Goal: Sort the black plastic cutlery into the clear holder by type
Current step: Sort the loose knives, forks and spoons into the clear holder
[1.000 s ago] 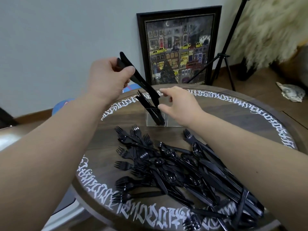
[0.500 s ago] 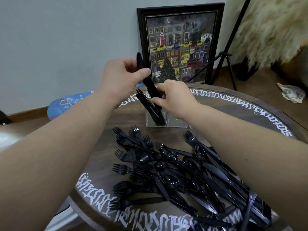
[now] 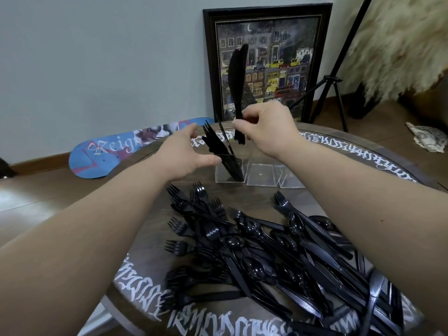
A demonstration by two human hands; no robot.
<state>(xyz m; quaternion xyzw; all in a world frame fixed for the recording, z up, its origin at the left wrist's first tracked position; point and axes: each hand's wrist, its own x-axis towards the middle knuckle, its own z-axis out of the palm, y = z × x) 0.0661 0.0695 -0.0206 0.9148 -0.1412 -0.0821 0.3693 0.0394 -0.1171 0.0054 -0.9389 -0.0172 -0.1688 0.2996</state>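
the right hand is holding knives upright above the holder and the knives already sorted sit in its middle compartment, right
Not quite. In the head view the right hand does hold knives upright above the holder, but the sorted knives stand in its leftmost compartment; the middle one is empty.

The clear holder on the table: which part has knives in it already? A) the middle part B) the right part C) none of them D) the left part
D: the knives in the holder lean in the left part of the clear holder, while the middle and right parts show only clear plastic.
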